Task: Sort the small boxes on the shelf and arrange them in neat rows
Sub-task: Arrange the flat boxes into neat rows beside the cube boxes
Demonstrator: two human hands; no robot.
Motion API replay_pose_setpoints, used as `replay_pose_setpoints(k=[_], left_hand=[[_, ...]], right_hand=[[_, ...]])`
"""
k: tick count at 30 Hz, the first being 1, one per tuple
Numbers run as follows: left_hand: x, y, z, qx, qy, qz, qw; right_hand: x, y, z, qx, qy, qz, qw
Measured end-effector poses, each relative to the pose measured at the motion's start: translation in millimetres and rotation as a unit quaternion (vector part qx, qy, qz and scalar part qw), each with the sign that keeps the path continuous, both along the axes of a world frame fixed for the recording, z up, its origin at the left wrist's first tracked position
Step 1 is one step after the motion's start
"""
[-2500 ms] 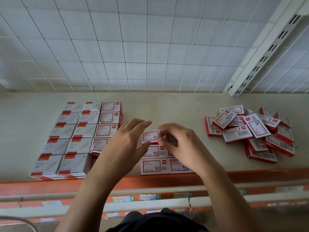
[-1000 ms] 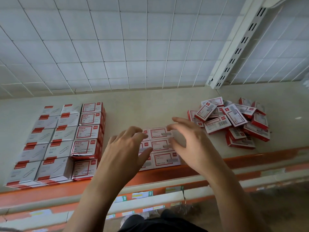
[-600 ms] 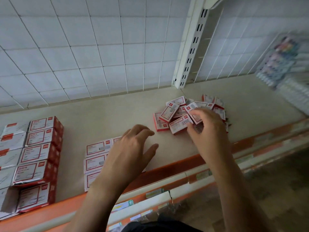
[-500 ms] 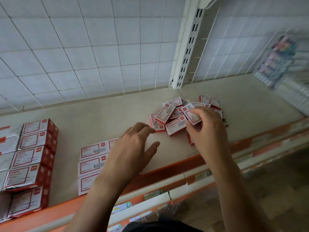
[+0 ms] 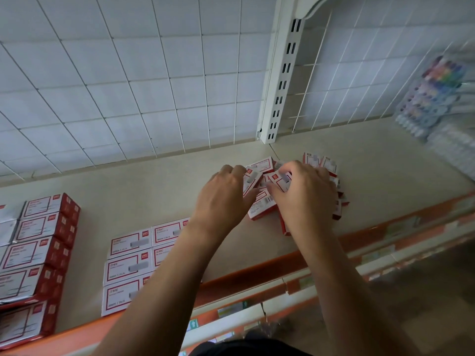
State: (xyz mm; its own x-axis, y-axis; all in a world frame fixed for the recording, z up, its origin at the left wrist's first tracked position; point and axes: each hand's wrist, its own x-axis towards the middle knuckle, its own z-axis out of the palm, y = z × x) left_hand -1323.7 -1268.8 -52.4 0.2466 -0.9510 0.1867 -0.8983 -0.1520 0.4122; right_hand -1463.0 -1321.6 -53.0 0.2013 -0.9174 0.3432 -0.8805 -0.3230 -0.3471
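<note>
A loose pile of small red-and-white boxes (image 5: 262,210) lies on the beige shelf (image 5: 154,191), right of centre. Both hands are on the pile. My left hand (image 5: 225,199) curls its fingers over the edge of one small box (image 5: 253,176), thumb below it. My right hand (image 5: 304,192) pinches another small box (image 5: 281,178) between thumb and fingers and hides much of the pile. Nearer the front edge, flat small boxes (image 5: 127,265) lie in two neat rows, partly under my left forearm.
Taller red-and-white boxes (image 5: 38,253) stand in rows at the far left. A white slotted upright (image 5: 281,73) rises from the back wire grid. Packs of coloured pens (image 5: 437,93) lie at the far right. An orange lip (image 5: 257,269) runs along the shelf front.
Both hands left the neat rows and moved right to the loose pile. My right hand arrived first, then the left. The view swung right with them.
</note>
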Motion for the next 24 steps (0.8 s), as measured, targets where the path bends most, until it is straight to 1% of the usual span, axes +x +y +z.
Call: replay_pose_setpoints(k=[7,11,14,18,24], left_hand=[[1.9,-12.7,-8.1,0.011,0.004,0.016,1.0],[10.9,5.8,4.6,-0.008,0.025,-0.002,1.0],[23.5,33.5,17.1,-0.032,0.036,-0.019,0.999],[47.2,82.8,27.3,-0.049,0.039,-0.018,0.998],[76.9,148.6,22.6,-0.027,0.012,0.012,0.999]], right_hand=[[10.0,-3.9,-1.0,-0.005,0.0,-0.03,1.0],[7.2,-2.1,0.9,-0.022,-0.055,-0.007,0.998],[5.8,6.9,6.2,-0.036,-0.102,0.038,0.993],[18.9,32.7,17.0,-0.041,-0.151,0.145,0.977],[55.5,73.2,14.4,-0.02,-0.152,0.263,0.953]])
